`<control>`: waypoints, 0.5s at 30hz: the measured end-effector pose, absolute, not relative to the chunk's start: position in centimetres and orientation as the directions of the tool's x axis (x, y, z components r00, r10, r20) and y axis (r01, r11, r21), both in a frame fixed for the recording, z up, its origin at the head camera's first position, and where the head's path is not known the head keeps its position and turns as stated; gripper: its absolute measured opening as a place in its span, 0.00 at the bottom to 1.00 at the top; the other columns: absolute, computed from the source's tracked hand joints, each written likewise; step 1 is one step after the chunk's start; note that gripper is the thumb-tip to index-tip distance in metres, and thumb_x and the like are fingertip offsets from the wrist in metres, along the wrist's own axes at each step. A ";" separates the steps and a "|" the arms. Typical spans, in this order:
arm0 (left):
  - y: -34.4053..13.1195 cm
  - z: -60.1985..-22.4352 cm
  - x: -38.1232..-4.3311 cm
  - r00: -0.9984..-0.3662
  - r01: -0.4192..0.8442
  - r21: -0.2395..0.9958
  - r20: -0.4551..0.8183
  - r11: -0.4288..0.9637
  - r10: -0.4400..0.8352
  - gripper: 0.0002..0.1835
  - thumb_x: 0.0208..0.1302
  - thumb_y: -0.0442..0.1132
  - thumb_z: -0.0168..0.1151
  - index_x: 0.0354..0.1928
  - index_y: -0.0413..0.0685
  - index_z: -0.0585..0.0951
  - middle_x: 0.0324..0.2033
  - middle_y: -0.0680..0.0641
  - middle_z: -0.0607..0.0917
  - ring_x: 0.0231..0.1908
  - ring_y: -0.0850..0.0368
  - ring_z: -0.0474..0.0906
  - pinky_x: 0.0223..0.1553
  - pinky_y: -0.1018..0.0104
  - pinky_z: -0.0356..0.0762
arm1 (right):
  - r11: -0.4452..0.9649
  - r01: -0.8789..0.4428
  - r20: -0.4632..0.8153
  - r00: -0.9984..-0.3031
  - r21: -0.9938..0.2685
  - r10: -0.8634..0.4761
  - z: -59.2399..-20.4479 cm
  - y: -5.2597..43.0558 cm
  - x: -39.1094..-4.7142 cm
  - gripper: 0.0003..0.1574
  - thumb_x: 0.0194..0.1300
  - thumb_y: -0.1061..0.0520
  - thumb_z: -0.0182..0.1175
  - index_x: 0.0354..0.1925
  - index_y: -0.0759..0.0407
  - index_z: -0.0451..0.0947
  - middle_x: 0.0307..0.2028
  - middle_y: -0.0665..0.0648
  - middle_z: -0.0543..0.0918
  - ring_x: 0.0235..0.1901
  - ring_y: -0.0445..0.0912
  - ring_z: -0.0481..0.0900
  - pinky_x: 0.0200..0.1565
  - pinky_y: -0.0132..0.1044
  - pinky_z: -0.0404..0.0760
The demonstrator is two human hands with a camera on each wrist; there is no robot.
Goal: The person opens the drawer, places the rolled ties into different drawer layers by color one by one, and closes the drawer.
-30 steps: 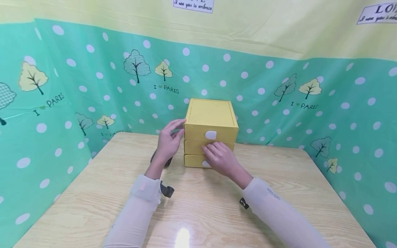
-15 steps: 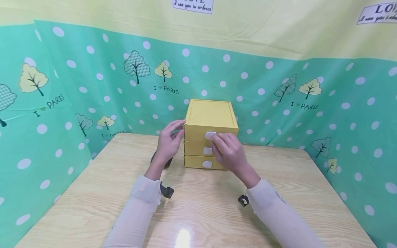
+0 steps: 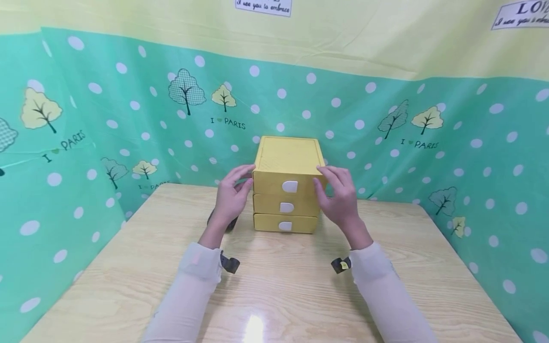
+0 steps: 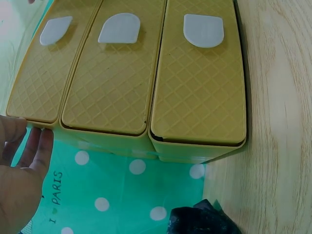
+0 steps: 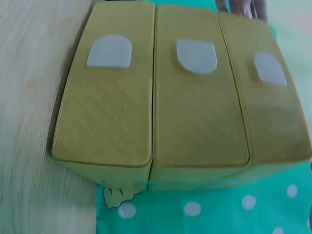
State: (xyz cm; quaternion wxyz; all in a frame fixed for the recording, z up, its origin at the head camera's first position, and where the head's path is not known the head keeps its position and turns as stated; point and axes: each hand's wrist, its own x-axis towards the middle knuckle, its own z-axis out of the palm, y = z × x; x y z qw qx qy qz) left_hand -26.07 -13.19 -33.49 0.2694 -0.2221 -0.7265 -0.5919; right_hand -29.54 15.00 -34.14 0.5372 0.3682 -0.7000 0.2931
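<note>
From my end, the box (image 3: 289,155) stands upright near the middle of the desk's (image 3: 128,286) back edge, well in from both back corners, its three drawers (image 3: 266,204) closed and facing me. The left hand (image 3: 230,195) has its fingers loosely bent, tips touching the upper left side; the right hand (image 3: 340,200) is relaxed too, fingertips at the upper right front corner and thumb by the top drawer's face. Neither is clenched; how hard they press, I can't tell. I'd judge the box stiff plastic, light if there's little inside, and smooth enough on the sides to slip under a weak squeeze. To shift it, I'd take both sides low, so the stacked levels move together. For one drawer, I'd pinch its white tab (image 3: 287,207) while bracing the body.
</note>
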 end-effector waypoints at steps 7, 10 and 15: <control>-13.0 -33.3 -26.0 -0.753 0.644 0.737 0.658 0.204 0.002 0.19 0.69 0.18 0.56 0.61 0.27 0.78 0.61 0.32 0.78 0.57 0.37 0.78 0.59 0.43 0.82 | 0.486 -0.855 0.937 -0.300 -0.180 -0.181 -34.9 16.9 -30.5 0.24 0.63 0.68 0.69 0.58 0.68 0.81 0.54 0.65 0.85 0.55 0.60 0.81 0.61 0.43 0.80; -13.0 -33.4 -26.2 -0.757 0.640 0.742 0.653 0.200 0.002 0.19 0.69 0.18 0.56 0.61 0.27 0.78 0.61 0.32 0.78 0.57 0.37 0.78 0.60 0.43 0.81 | 0.439 -0.858 0.910 -0.375 -0.267 -0.179 -35.1 17.3 -30.6 0.26 0.61 0.70 0.70 0.59 0.66 0.81 0.56 0.64 0.84 0.58 0.58 0.80 0.65 0.39 0.78; -13.5 -34.7 -27.5 -0.765 0.632 0.749 0.644 0.199 0.003 0.20 0.70 0.19 0.56 0.63 0.30 0.77 0.63 0.34 0.77 0.58 0.38 0.77 0.60 0.42 0.81 | 0.409 -0.850 0.886 -0.429 -0.331 -0.174 -35.3 17.4 -30.8 0.24 0.60 0.71 0.71 0.56 0.67 0.82 0.57 0.65 0.84 0.59 0.60 0.80 0.66 0.35 0.76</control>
